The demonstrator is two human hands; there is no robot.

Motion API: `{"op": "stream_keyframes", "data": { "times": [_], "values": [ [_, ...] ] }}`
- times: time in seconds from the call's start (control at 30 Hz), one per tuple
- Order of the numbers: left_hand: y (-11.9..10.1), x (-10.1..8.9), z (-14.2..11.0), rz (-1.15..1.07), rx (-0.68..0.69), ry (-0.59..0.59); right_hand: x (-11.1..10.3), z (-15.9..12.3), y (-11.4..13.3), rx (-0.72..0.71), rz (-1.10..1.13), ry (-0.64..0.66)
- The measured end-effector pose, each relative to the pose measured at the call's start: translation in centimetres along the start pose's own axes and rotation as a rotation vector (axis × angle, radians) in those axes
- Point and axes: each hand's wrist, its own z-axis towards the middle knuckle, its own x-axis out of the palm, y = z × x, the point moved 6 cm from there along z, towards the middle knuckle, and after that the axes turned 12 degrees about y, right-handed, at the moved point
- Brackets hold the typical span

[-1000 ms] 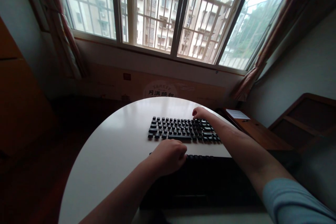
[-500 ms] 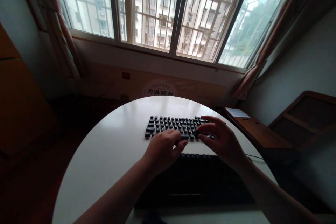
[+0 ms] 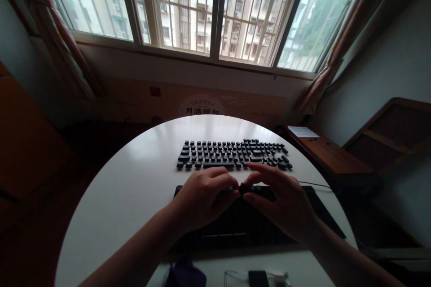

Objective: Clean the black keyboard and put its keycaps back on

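Note:
Several loose black keycaps [image 3: 218,165] lie in keyboard order on the white round table [image 3: 111,188]. Nearer to me is a wide, dark keyboard [image 3: 222,226], its detail lost in shadow. Above its far edge, my right hand [image 3: 281,195] pinches one small black keycap [image 3: 242,188] between thumb and fingertips. My left hand [image 3: 204,195] is closed beside it, fingertips close to that keycap. Whatever sits between the left thumb and fingers is too dark to make out. The two hands partly cover the keyboard's back edge.
A dark cable [image 3: 314,184] runs off to the right. At the near edge lie a purple cloth-like item [image 3: 186,273] and a small black box [image 3: 258,278] with thin wires. A wooden bench [image 3: 323,154] with a paper stands at the right, below barred windows.
Both hands have come back from the keycap rows to above the keyboard and closer together, the right one carrying a keycap. The view has tilted down slightly.

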Motion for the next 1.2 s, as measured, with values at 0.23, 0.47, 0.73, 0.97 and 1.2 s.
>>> {"op": "stream_keyframes", "data": {
  "times": [0.23, 0.47, 0.73, 0.97, 1.2],
  "values": [
    [0.4, 1.5, 0.2, -0.017, -0.036, 0.104, 0.6, 0.8, -0.9, -0.028, 0.024, 0.094],
    [2.3, 2.5, 0.2, 0.009, -0.149, 0.117, -1.1, 0.9, -4.0, 0.108, 0.008, 0.085],
    [4.0, 2.7, 0.3, 0.078, -0.222, 0.205, -4.8, -0.6, -13.7, 0.563, 0.060, 0.407],
    [4.3, 3.3, 0.2, 0.115, -0.194, 0.321, -3.3, -1.2, -13.1, 0.537, 0.067, 0.643],
    [4.1, 3.1, 0.3, 0.142, -0.179, 0.296, -2.8, -0.7, -12.2, 0.420, -0.107, 0.674]
  ]
}}
